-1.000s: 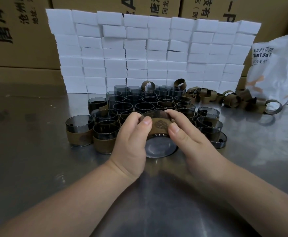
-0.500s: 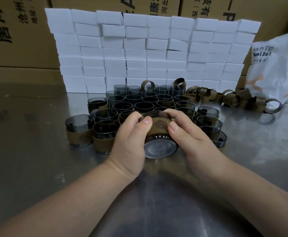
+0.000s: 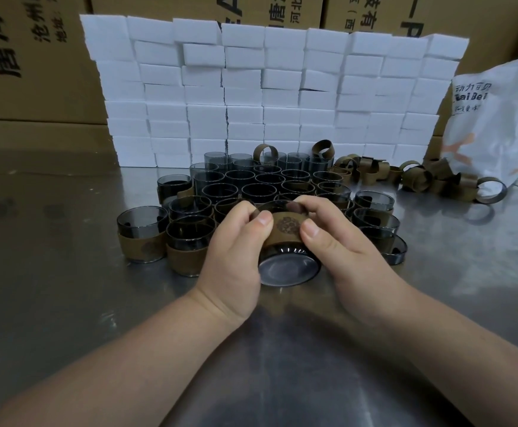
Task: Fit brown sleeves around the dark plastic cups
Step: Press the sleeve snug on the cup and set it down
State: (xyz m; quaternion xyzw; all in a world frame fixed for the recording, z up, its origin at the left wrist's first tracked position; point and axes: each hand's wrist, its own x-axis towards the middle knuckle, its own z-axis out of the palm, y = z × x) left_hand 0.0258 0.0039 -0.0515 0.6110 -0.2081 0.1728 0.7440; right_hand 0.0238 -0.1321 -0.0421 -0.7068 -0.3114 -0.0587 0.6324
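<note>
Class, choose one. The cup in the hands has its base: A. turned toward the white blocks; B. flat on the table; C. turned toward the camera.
C: the cup, tilted between the left hand and right hand, shows its round base to the camera, a sleeve around it.

Shiny metal table (image 3: 51, 303); stacked white blocks (image 3: 282, 87), perhaps foam, before cardboard boxes (image 3: 35, 87).

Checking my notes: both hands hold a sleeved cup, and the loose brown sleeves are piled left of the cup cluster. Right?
No: the head view shows the loose brown sleeves piled right of the cup cluster. Left hand and right hand do hold a sleeved cup.
</note>
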